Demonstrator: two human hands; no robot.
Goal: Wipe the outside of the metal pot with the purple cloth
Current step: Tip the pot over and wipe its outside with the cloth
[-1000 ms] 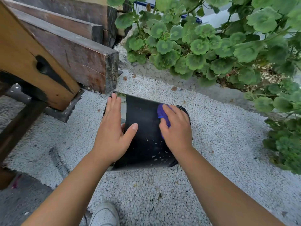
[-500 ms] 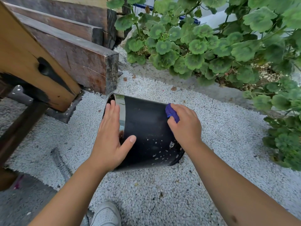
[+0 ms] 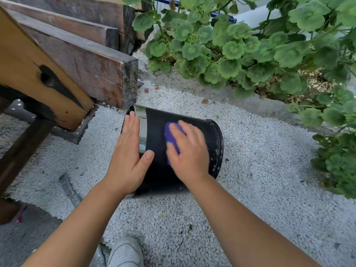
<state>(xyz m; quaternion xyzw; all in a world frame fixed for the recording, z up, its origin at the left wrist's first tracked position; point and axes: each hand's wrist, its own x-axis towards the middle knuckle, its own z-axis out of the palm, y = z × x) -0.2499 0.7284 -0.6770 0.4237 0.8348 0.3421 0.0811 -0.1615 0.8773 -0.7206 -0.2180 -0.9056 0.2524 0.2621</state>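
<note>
The gravel ground (image 3: 260,180) carries the work; no bench is involved, though timber beams (image 3: 81,60) stand along its far left edge and leafy plants (image 3: 250,54) border its far right. The metal pot (image 3: 158,170) lies on its side near the middle of the gravel, open mouth toward the timber, closed base toward the plants. Its dark outer wall faces up, with pale specks showing near the base end.

The left hand (image 3: 127,160) rests flat on the rim end, fingers straight along the shiny band, thumb spread onto the dark wall; it steadies the pot and grasps nothing. The right hand (image 3: 190,151) presses down on the upper wall with fingers curled over the purple cloth (image 3: 170,133), which is bunched beneath them and shows only at the fingertips. The hand is motion-blurred.

Assessment of the step: wiping of the upper wall appears under way. To do it well, the left hand should hold firm against rolling on loose stones, strokes should run the full length from band to base, and the pot will likely need turning to reach the side now on the gravel. The speckled base end looks to need attention.

Relative to the grip, the cloth sits under the right palm and the pot directly beneath both hands.
</note>
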